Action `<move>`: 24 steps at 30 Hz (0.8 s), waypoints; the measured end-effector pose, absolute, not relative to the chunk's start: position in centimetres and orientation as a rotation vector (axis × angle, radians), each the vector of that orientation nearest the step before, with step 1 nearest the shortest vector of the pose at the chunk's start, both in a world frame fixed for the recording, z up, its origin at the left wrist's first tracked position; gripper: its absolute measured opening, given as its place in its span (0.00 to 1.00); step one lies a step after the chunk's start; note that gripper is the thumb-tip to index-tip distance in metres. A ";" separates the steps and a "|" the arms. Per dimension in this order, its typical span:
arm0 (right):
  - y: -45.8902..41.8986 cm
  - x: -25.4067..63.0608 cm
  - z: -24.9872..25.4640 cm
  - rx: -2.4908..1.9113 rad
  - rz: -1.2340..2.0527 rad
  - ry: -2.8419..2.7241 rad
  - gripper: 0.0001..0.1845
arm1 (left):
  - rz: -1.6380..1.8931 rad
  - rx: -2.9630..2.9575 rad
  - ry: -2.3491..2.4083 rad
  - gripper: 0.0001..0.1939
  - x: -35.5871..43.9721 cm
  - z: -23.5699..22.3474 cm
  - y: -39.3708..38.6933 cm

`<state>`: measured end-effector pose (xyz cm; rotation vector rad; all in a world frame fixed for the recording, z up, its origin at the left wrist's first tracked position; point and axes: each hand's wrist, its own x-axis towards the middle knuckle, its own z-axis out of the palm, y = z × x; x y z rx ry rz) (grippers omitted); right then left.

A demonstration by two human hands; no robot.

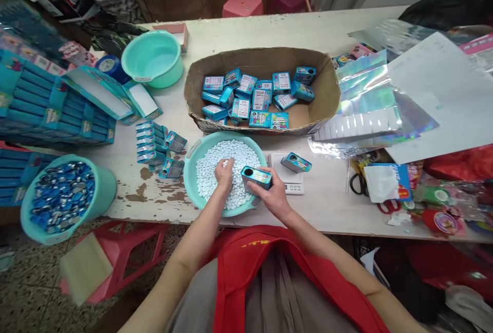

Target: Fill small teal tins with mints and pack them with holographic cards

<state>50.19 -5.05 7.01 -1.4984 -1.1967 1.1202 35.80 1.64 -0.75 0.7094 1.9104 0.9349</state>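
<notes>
My left hand (224, 173) is cupped down into the white candy pellets (241, 156) that fill a teal basin (191, 162) at the table's near edge; its fingers are curled in the pellets. My right hand (270, 194) grips a small blue tin (256, 177) with a round hole in its end, held over the basin's right rim. A second blue tin (296, 162) lies on a small white scale (288, 179) just right of the basin.
A cardboard tray (321, 92) of several blue tins sits behind the basin. Stacked tins (151, 143) lie to the left, beside a bucket of blue caps (61, 194). An empty teal bowl (154, 58), holographic sheets (370, 102) and scissors (360, 184) are nearby.
</notes>
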 end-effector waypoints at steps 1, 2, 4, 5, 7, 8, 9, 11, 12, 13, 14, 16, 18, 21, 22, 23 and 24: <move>-4.7 50.2 7.1 -1.512 1.099 -1.215 0.22 | 1.031 0.568 1.770 0.15 35.5 -0.6 1.8; -4.4 50.3 7.2 -1.526 1.068 -1.251 0.21 | 1.096 0.437 1.629 0.15 35.2 -0.3 1.9; -3.8 50.1 7.4 -1.543 0.981 -1.365 0.19 | 1.137 0.240 1.407 0.17 34.4 1.0 1.9; -3.5 50.0 7.5 -1.544 0.939 -1.437 0.18 | 1.136 0.181 1.331 0.17 34.0 1.9 1.9; -3.1 49.5 7.5 -1.538 0.865 -1.579 0.15 | 1.152 0.144 1.223 0.17 33.5 4.2 1.8; -3.0 49.2 7.5 -1.535 0.836 -1.638 0.14 | 1.176 0.161 1.181 0.17 33.4 5.4 1.7; -3.0 48.8 7.4 -1.533 0.814 -1.689 0.13 | 1.212 0.194 1.147 0.16 33.4 6.4 1.6; -2.9 47.8 7.1 -1.526 0.788 -1.762 0.12 | 1.308 0.270 1.114 0.14 33.7 8.1 1.5; -3.0 47.3 7.0 -1.520 0.782 -1.787 0.13 | 1.359 0.297 1.120 0.13 33.8 8.7 1.5; -3.0 46.9 7.0 -1.511 0.782 -1.807 0.13 | 1.405 0.310 1.135 0.12 33.9 9.0 1.4; -3.0 46.5 6.9 -1.501 0.784 -1.818 0.14 | 1.442 0.313 1.155 0.12 33.9 9.2 1.4; -3.0 45.9 7.0 -1.497 0.775 -1.812 0.14 | 1.475 0.310 1.188 0.12 33.8 9.2 1.4; -3.0 45.6 7.2 -1.495 0.753 -1.805 0.15 | 1.467 0.327 1.192 0.13 33.6 9.1 1.4; -3.0 45.5 7.5 -1.453 0.774 -1.844 0.14 | 1.460 0.363 1.189 0.14 33.5 9.2 1.4; -3.0 45.5 7.5 -1.441 0.798 -1.850 0.14 | 1.462 0.368 1.190 0.14 33.5 9.2 1.5; -3.0 45.5 7.6 -1.436 0.818 -1.842 0.14 | 1.464 0.375 1.191 0.14 33.6 9.3 1.5; -3.1 45.5 7.6 -1.440 0.829 -1.825 0.14 | 1.468 0.385 1.189 0.15 33.7 9.4 1.5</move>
